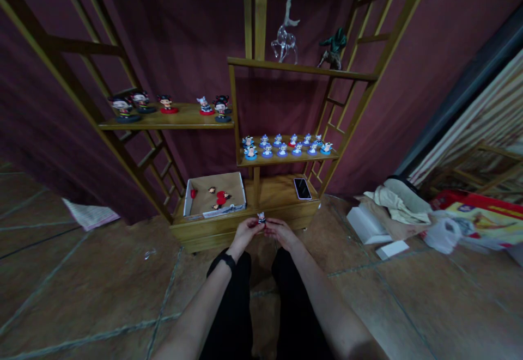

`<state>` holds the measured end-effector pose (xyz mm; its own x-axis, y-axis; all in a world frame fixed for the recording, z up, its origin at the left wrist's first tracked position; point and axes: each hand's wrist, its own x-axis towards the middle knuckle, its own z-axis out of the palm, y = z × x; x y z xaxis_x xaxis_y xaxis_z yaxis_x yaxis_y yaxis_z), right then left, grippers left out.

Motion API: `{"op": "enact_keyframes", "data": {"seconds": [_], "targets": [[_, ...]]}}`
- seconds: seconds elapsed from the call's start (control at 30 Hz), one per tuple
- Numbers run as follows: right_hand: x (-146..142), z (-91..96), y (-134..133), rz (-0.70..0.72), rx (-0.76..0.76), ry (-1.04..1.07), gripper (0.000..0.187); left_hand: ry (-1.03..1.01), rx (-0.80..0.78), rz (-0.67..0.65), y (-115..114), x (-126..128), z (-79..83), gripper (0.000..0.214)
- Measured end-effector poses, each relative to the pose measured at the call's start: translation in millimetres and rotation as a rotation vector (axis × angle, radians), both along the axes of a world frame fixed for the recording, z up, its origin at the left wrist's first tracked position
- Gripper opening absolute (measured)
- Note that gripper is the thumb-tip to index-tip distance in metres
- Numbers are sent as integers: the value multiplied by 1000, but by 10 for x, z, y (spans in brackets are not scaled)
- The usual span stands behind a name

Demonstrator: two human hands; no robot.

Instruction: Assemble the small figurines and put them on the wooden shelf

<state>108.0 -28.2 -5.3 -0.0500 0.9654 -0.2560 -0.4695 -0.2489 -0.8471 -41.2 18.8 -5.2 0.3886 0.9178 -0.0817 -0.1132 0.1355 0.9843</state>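
Observation:
A small white-and-dark figurine [261, 218] is held between my two hands, in front of the lowest shelf. My left hand [246, 232] pinches it from the left side, a dark band on that wrist. My right hand [281, 231] closes on it from the right, fingertips near its base. Just beyond my left hand stands a shallow cardboard box [196, 207] with several small figure pieces and red parts inside. Several small blue-and-white figurines [282, 150] stand in two rows on the right middle shelf.
Several dark-haired figurines [123, 108] stand on the left shelf [183, 116]. A clear deer ornament [285, 36] and a green statuette [334, 48] are on the top shelf. A phone [302, 188] lies on the bottom board. White boxes [368, 224] and a plastic bag [441, 235] lie on the floor at right.

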Motion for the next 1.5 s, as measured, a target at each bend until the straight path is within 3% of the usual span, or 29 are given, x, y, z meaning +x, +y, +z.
{"op": "enact_keyframes", "data": {"seconds": [0.27,0.67,1.13,1.33,1.5], "targets": [[0,53,-7,-1,45,30,31,-65,-68,-42,-10,-35,18,47],[-5,76,-19,-19,15,-28,38,-58,-175,-30,-40,-65,71,33],[-25,95,-44,14,51,-7,39,-142,-161,52,-17,-83,27,41],[-27,114,-32,-35,24,25,35,-142,-162,-88,-31,-67,77,43],[-30,169,-56,19,49,13,36,-132,-139,-144,-37,-58,86,44]]}}
